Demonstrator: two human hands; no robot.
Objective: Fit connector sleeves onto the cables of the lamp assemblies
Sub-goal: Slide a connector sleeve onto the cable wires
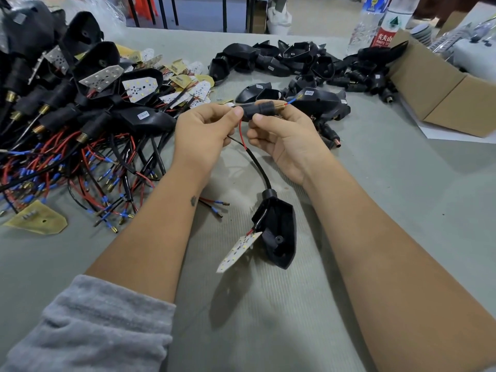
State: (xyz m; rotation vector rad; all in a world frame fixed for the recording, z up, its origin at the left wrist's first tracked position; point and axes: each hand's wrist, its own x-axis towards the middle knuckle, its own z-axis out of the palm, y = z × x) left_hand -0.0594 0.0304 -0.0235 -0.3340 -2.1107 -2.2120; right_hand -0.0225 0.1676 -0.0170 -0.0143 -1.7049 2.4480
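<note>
Together our left hand [204,130] and right hand [281,135] pinch the black connector sleeve [255,110]. Its cable [259,167] trails to a lamp housing [276,229] on the surface [375,183].

I saw a matt black plastic sleeve [253,110] with a brassy metal threaded tip. The lamp housing [277,232] at lower centre looked like semi-gloss black plastic. The table [402,183] wore ribbed grey cloth; at upper right, a plain brown cardboard box [442,95] lay.
</note>
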